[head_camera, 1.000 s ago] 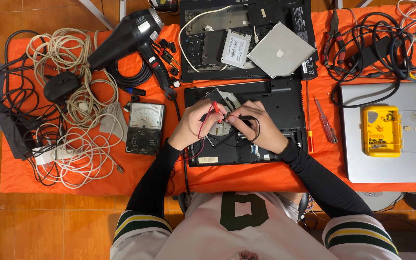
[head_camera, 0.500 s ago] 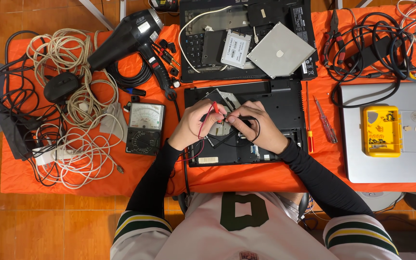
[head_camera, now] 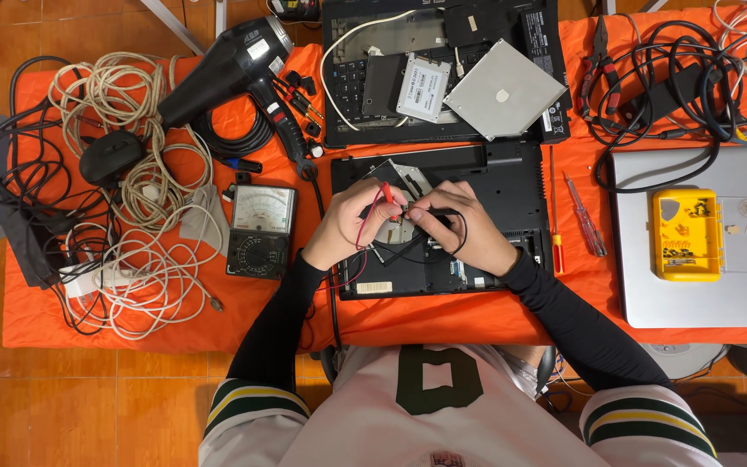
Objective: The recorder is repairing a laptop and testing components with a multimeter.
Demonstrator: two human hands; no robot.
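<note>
Your left hand [head_camera: 343, 227] is pinched shut on the red probe [head_camera: 386, 192], tip down on the opened black laptop base [head_camera: 512, 186] sitting mid-cloth right in front of you. Your right hand [head_camera: 464, 227] is curled tight around the black probe [head_camera: 430, 211], its lead looping just beside your knuckles. Both tips nearly meet over the silver part in the middle of the base.

Room's tight on the left: the analog multimeter [head_camera: 259, 230] sits just beside your left wrist, with the tangle of white cables [head_camera: 144, 259] past it. On the right, the red screwdriver [head_camera: 555, 212] lies along the base's edge, then a bit of bare orange cloth [head_camera: 443, 316] before the silver laptop [head_camera: 702, 294]. The near edge of the cloth is just under your forearms.
</note>
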